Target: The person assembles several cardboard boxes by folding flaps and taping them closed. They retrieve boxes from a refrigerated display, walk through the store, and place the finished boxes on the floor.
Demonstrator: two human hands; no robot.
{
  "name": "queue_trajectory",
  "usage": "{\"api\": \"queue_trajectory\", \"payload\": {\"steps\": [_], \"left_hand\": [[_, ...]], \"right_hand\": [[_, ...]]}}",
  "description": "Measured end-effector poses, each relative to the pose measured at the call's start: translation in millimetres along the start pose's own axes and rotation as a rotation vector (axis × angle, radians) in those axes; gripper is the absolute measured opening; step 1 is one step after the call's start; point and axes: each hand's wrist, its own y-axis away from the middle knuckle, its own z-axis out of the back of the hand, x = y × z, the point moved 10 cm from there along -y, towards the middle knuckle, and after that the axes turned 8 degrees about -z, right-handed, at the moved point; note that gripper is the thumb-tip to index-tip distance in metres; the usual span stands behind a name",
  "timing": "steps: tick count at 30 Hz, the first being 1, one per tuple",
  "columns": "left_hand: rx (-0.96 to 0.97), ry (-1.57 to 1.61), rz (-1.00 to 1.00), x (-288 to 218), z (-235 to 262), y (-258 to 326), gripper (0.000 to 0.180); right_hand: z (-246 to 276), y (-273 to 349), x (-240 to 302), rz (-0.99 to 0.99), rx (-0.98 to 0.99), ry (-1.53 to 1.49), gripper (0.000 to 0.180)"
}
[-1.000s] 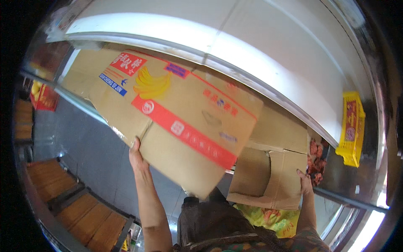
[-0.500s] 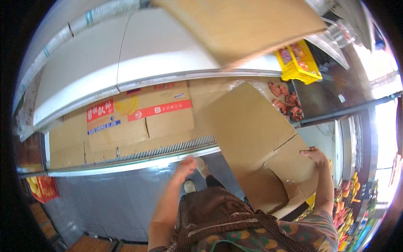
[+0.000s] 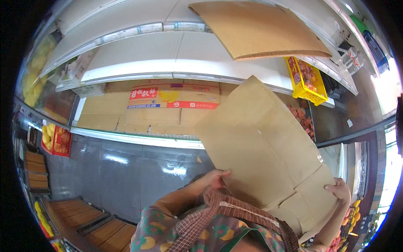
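Observation:
A large flattened cardboard sheet (image 3: 268,143), brown and creased, tilts across the space before me. My left hand (image 3: 217,178) grips its lower left edge, thumb on the face and fingers behind. On the opposite edge, my right hand (image 3: 340,190) is closed round the cardboard, the thumb lying on the face. The sheet's upper corner overlaps the front of the shelf. More cardboard, printed with bananas and a red band (image 3: 172,95), lines the lowest shelf to the left.
A folded cardboard piece (image 3: 260,29) rests on the upper white shelf (image 3: 138,52). Right of it sits a yellow crate (image 3: 308,86) with packaged goods, above reddish ginger-like pieces (image 3: 302,117). A red basket (image 3: 63,143) of yellow fruit stands far left, and wooden slatted stands (image 3: 75,212) lie near left.
My left hand has come from beside the sheet onto its left edge. The cardboard has spread flatter and its fold has opened out. My view has shifted left and up.

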Motion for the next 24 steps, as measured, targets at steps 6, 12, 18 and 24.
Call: {"api": "queue_trajectory", "payload": {"steps": [6, 12, 18, 24], "left_hand": [[-0.197, -0.049, -0.463, -127.5, 0.5, 19.7, 0.061], [-0.213, -0.018, -0.815, -294.6, 3.7, 24.8, 0.048], [-0.151, -0.322, -0.888, -499.7, 1.7, -66.8, 0.069], [-0.286, -0.989, -0.295, -385.2, 95.5, -182.9, 0.053]], "right_hand": [[-16.8, -3.0, 100.1, 0.682, -0.627, 0.452, 0.042], [-47.3, 8.6, 40.1, 0.511, -0.491, 0.174, 0.042], [-207.0, 7.5, -243.6, -0.253, -0.245, 0.310, 0.039], [-526.4, 198.0, -495.4, -1.056, -0.156, -0.218, 0.041]]}}
